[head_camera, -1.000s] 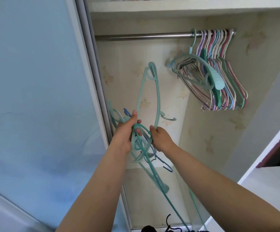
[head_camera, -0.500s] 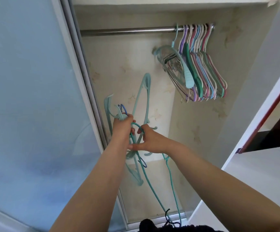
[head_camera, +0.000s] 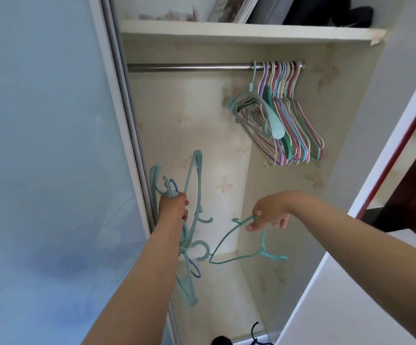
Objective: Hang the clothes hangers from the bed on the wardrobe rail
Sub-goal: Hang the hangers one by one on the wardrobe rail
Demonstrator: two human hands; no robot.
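Teal wire hanger (head_camera: 236, 245): is being pinched at its hook by the fingers of the right hand (head_camera: 267, 215), low in the open wardrobe, well below the rail (head_camera: 189, 67).
Left hand (head_camera: 173, 207): is being kept closed around a tangled bundle of hangers (head_camera: 189, 220), mostly pale teal with one blue.
Already done: a row of hung hangers (head_camera: 284, 115) is being carried at the rail's right end.
Left to do: the single hanger is not yet being hooked on; the bundle is judged to be waiting its turn.
Rail space: most of its left stretch is being left bare.
Bed: is not being shown, so any remainder cannot be told.
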